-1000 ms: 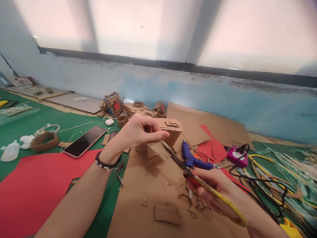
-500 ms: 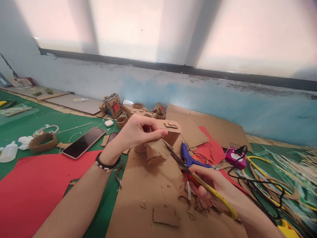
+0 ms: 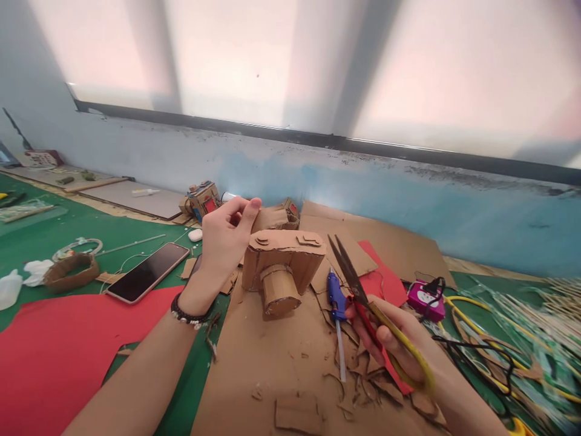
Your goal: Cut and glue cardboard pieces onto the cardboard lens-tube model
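A cardboard model camera (image 3: 284, 259) with a round tube lens stands on a large brown cardboard sheet (image 3: 245, 375). Behind and above its left end, my left hand (image 3: 227, 236) pinches a cardboard piece (image 3: 273, 218) between thumb and fingers. My right hand (image 3: 390, 339) grips scissors (image 3: 356, 284) with red and yellow handles. Their blades point up and away, slightly parted, with nothing between them. A blue glue gun (image 3: 334, 295) lies just left of the scissors, a clear glue stick protruding toward me.
Cardboard scraps (image 3: 363, 381) litter the sheet near my right hand. A phone (image 3: 149, 272) and red paper (image 3: 68, 351) lie left. A purple adapter (image 3: 426, 298) with black and yellow cables sits right. Another cardboard model (image 3: 203, 200) stands by the wall.
My left hand has lifted the cardboard piece up and left, away from in front of the model camera. The scissors have drawn back from that piece and tilted upright.
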The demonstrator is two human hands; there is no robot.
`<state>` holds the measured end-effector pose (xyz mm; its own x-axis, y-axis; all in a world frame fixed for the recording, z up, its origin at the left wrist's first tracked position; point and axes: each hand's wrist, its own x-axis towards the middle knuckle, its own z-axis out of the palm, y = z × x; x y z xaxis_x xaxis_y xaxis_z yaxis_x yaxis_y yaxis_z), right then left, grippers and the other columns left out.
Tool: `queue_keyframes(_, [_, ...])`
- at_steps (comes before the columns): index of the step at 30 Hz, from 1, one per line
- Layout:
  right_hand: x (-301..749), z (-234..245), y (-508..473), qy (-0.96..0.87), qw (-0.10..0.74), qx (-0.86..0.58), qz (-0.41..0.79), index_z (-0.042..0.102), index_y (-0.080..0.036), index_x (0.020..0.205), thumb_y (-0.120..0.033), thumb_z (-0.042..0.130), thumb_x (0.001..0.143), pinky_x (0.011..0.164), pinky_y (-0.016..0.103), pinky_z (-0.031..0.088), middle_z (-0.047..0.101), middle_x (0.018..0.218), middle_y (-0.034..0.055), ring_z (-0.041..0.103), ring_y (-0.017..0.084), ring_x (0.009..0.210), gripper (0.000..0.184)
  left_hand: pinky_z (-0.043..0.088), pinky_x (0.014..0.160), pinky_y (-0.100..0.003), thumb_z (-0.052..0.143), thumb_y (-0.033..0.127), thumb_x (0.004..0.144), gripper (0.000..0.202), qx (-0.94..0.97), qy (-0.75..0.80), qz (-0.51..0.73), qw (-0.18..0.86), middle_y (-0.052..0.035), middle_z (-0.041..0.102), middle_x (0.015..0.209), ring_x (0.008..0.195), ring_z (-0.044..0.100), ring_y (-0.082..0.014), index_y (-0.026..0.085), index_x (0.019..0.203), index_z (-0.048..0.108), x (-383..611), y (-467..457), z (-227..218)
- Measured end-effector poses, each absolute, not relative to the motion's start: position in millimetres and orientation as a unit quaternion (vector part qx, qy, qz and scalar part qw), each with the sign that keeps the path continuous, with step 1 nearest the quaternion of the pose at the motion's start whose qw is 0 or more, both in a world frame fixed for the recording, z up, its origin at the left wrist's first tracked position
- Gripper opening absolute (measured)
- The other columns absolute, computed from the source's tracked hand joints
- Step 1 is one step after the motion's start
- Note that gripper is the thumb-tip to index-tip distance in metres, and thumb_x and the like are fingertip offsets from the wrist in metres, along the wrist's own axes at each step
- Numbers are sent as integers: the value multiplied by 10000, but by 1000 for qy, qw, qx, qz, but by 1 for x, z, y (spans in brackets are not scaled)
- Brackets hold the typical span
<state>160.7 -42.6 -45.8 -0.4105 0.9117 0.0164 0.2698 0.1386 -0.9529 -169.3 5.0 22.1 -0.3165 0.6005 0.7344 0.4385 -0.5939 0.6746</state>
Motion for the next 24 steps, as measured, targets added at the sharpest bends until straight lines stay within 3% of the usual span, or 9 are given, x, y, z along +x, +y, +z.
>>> queue_keyframes(3, [161, -46, -36, -694, 348, -424, 466, 712, -236, 1133, -1036, 602, 767, 522, 301, 455, 633, 768, 30, 512, 179, 577, 887, 285, 516, -288, 593, 566, 1093, 485, 593, 452, 666, 28, 38, 414, 591, 555, 380, -139, 214, 773, 684, -165, 1, 22])
queue_keyframes(6, [163, -43, -34, -714, 347, -423, 436, 694, -247, 1240, -972, 598, 852, 646, 333, 559, 751, 960, 94, 618, 216, 680, 828, 358, 555, -285, 570, 458, 1102, 353, 616, 441, 652, 0, 22, 557, 642, 586, 494, -149, 210, 927, 750, -158, -5, 23])
queue_keyframes(9, [163, -41, -36, -706, 362, -434, 427, 673, -245, 1270, -864, 676, 907, 754, 335, 608, 774, 1077, 119, 674, 227, 787, 718, 428, 599, -269, 610, 362, 1065, 214, 630, 425, 650, -31, 1, 684, 743, 644, 588, -149, 204, 1007, 742, -152, -9, 22])
queue_keyframes(13, [156, -49, -36, -648, 463, -468, 383, 687, -257, 1123, -735, 859, 846, 790, 316, 617, 737, 979, 59, 697, 218, 837, 579, 494, 635, -250, 664, 284, 1042, 81, 630, 375, 676, -67, -12, 739, 846, 695, 635, -139, 214, 1021, 698, -148, -11, 22])
queue_keyframes(16, [150, -54, -37, -592, 568, -475, 318, 603, -265, 925, -628, 916, 844, 743, 304, 585, 676, 896, 14, 672, 203, 809, 487, 561, 666, -247, 703, 296, 1041, 77, 619, 333, 709, -62, -10, 739, 899, 709, 654, -131, 228, 1065, 675, -143, -19, 23])
queue_keyframes(18, [147, -54, -39, -575, 604, -467, 294, 550, -270, 878, -553, 895, 902, 715, 309, 557, 625, 831, -9, 634, 190, 756, 447, 586, 617, -235, 712, 362, 1052, 141, 601, 308, 737, 3, -6, 728, 919, 683, 666, -124, 243, 1097, 651, -135, -29, 23])
queue_keyframes(21, [140, -50, -40, -561, 645, -427, 293, 616, -266, 964, -467, 823, 994, 695, 316, 527, 612, 779, -17, 605, 182, 719, 290, 567, 483, -221, 696, 492, 1066, 253, 597, 265, 723, 226, 17, 685, 846, 580, 671, -123, 264, 1119, 602, -113, -48, 21])
queue_keyframes(24, [134, -51, -34, -559, 673, -376, 304, 706, -259, 1034, -529, 781, 1008, 628, 306, 515, 622, 717, -19, 589, 169, 650, 282, 592, 511, -251, 755, 561, 1006, 362, 587, 224, 645, 435, 13, 677, 780, 587, 698, -155, 253, 1074, 580, -84, -66, 16])
